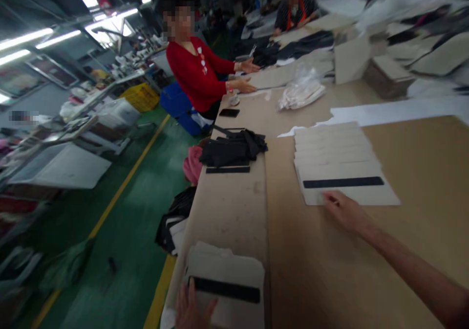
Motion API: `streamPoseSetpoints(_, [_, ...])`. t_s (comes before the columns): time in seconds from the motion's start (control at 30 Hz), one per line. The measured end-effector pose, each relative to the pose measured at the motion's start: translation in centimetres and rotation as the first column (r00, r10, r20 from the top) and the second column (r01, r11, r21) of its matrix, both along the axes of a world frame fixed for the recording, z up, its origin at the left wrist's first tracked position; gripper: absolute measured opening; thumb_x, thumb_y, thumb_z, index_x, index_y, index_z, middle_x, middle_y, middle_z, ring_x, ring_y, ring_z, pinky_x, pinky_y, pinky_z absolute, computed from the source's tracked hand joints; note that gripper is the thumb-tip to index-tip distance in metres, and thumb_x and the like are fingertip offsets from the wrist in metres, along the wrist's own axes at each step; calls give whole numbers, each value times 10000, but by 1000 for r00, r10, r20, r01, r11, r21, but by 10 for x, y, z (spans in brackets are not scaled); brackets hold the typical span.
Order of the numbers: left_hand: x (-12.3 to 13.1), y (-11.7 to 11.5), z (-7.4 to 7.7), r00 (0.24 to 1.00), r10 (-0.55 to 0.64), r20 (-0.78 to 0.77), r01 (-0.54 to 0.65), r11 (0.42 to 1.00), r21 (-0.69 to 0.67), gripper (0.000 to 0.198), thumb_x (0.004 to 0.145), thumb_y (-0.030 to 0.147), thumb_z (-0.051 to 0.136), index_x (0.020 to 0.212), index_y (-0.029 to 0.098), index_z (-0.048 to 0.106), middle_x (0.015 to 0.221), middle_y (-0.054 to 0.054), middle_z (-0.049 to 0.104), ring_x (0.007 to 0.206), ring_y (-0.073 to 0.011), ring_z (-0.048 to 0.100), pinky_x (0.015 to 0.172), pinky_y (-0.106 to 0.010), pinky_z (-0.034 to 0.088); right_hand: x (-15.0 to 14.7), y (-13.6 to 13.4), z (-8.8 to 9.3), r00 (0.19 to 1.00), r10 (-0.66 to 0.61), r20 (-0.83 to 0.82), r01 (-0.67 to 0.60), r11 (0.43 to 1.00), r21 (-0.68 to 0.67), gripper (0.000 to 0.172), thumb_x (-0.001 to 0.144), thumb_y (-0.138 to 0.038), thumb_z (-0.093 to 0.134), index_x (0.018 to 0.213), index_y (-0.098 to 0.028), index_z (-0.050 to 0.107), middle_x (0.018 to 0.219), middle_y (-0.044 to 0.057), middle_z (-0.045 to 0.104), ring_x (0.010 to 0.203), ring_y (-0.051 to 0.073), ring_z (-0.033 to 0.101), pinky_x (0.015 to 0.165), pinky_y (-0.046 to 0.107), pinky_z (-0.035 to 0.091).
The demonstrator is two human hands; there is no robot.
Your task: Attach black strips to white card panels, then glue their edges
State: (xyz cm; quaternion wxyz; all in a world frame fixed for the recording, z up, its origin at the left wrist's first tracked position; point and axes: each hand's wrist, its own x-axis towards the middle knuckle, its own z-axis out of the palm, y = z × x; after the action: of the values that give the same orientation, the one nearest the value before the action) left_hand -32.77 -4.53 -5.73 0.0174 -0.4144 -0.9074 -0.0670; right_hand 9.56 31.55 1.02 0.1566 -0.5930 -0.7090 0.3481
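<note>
My left hand (pixel 193 307) lies at the left edge of a pile of light beige panels (pixel 234 265) near the front of the table. Its fingers are spread, and their tips reach the end of a black strip (pixel 227 290) on the top panel. My right hand (pixel 340 210) is closed with curled fingers at the lower edge of a fanned stack of beige panels (pixel 330 148). Whatever it may pinch is hidden. Just above that hand, another black strip (pixel 343 182) lies across the nearest panel.
Dark strips (pixel 234 148) are heaped near the table's left edge, with a phone (pixel 229 113) beyond. A plastic bag (pixel 302 92) and a cardboard box (pixel 390 75) sit farther back. A co-worker in a red top (pixel 200 70) handles a panel at the left side.
</note>
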Motion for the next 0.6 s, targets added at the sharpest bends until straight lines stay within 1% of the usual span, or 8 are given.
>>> streamPoseSetpoints(0.07, [0,-29,-9,1000,-21,15,21,998,-64,748,861,596,534,1459,166,402,1487,-172,461,1380,-351,433,1077,-521,452,-52,-68,-5,959,253,-125,-268,956,-120,346,859,-324,530,1153,-216,677,1075,83,694,972,251,634,909,371,502])
streamPoseSetpoints(0.13, [3,-41,-19,1000,-8,9,9,996,-90,797,876,606,477,1487,111,348,1541,-227,368,1429,-393,350,1079,-546,436,-96,-129,-7,893,396,-213,-434,883,-179,360,868,-335,543,1190,-237,670,1092,59,685,907,212,641,860,320,517])
streamPoseSetpoints(0.17, [4,-43,-24,1000,0,3,0,996,-93,806,891,608,451,1500,98,316,1564,-243,318,1442,-409,317,1078,-567,425,-113,-153,-8,877,423,-226,-466,862,-197,384,871,-327,543,1226,-231,652,1106,64,675,871,201,643,834,309,520])
streamPoseSetpoints(0.23, [7,-42,-32,1000,8,-5,-8,996,-85,809,914,610,419,1524,101,263,1590,-249,254,1456,-423,277,1080,-596,402,-140,-185,-12,883,424,-199,-462,860,-219,424,869,-300,546,1274,-197,617,1199,113,634,963,237,633,895,353,497])
streamPoseSetpoints(0.3, [10,-40,-36,1000,6,-5,-6,997,-74,811,923,610,413,1535,108,236,1599,-249,230,1466,-426,250,1088,-611,378,-157,-198,-17,908,392,-149,-418,879,-231,427,847,-261,553,1260,-168,609,1247,160,595,1083,295,592,969,422,450])
streamPoseSetpoints(0.37, [11,-39,-39,1000,7,-6,-7,998,-67,812,923,606,419,1537,109,232,1599,-255,227,1470,-426,237,1094,-621,358,-165,-201,-20,926,357,-126,-378,894,-241,380,823,-226,556,1195,-180,620,1224,159,590,1120,310,566,993,441,419])
streamPoseSetpoints(0.5, [9,-42,-41,1000,18,-12,-19,998,-59,822,908,599,449,1544,129,226,1607,-244,218,1473,-417,236,1111,-616,331,-172,-205,-18,940,285,-186,-326,912,-250,208,806,-212,544,1003,-212,609,1108,102,597,1041,265,564,947,383,418])
streamPoseSetpoints(0.6, [6,-44,-38,1000,-1,-7,1,999,-34,833,888,595,463,1549,154,216,1600,-231,251,1453,-426,285,1085,-608,377,-176,-218,-10,940,214,-267,-289,914,-286,55,812,-268,545,822,-218,566,902,51,608,887,232,571,826,337,443])
